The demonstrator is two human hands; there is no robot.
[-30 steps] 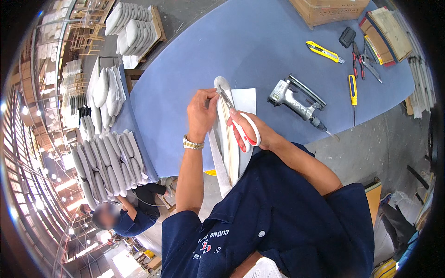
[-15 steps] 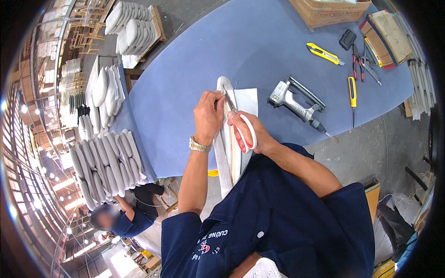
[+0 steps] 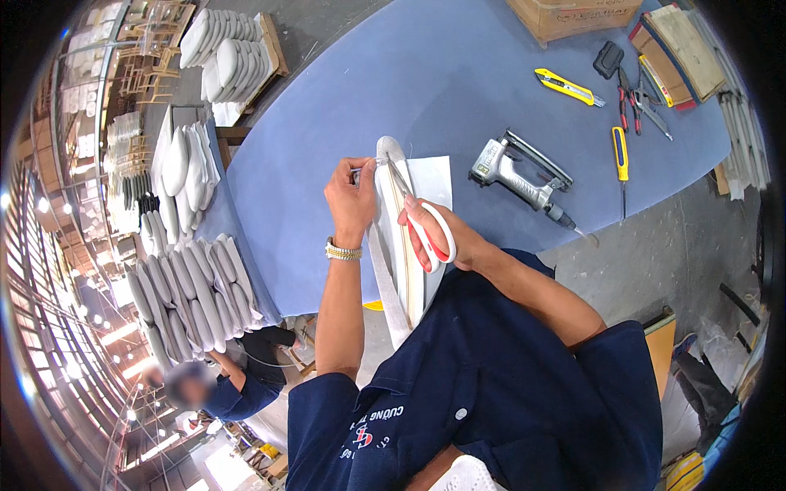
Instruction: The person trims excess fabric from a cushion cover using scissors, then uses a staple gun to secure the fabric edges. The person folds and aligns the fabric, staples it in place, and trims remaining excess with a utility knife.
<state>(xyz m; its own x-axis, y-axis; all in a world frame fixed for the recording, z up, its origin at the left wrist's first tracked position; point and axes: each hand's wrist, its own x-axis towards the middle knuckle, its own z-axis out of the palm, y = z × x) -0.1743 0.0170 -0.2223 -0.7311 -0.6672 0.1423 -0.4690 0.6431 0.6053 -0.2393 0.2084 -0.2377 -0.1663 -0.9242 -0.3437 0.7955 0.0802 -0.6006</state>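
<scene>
Gripping white-handled scissors [image 3: 443, 219] in the right hand [image 3: 452, 235], with blades [image 3: 398, 177] pointing along a grey-and-white padded piece [image 3: 397, 254] that stretches from the navy shirt [image 3: 499, 368] out over the blue table [image 3: 319, 106]. Pinching at its far tip with the left hand [image 3: 350, 198], just beside the blades. Working left of a silver staple gun [image 3: 517, 173], with a yellow screwdriver [image 3: 620, 155], yellow cutter [image 3: 566, 87] and cardboard box [image 3: 573, 18] farther off.

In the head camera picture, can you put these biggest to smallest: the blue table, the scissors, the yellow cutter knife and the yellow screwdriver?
1. Blue table
2. Scissors, partly covered by the right hand
3. Yellow cutter knife and yellow screwdriver: too close to rank. The screwdriver looks longer, but part is thin shaft.
</scene>
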